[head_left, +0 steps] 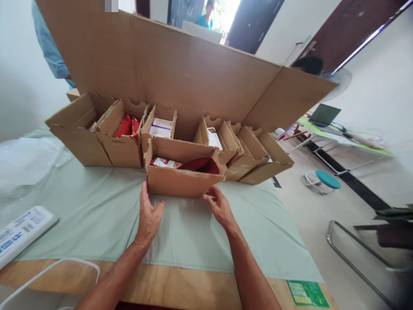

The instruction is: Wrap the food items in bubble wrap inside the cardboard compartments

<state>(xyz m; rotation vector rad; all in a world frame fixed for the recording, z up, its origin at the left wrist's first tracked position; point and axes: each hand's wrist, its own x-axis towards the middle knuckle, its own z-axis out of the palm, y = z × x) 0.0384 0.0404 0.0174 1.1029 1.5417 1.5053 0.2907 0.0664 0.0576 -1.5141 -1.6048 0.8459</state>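
Observation:
A small open cardboard bin [180, 183] is in front of the row of bins, between my two hands. Inside it are a white-and-red packet [166, 162] and something dark red [204, 165]. At its lower left corner is my left hand [151, 215], fingers against the side and thumb apart. My right hand [219, 204] has its fingers curled at the lower right corner. Behind, a long cardboard display box [193, 77] with a raised back panel holds several bins. Red packets [127, 126] sit in one left bin, white-and-purple boxes [160, 128] in another, and a white box [213, 137] right of the gap.
A pale green cloth [193, 232] covers most of the wooden table [180, 282]. To the left are clear plastic wrap [30, 161], a white power strip [26, 232] and its cable. A green card [308, 293] lies at the front right. Beyond stand a teal stool [327, 178] and people.

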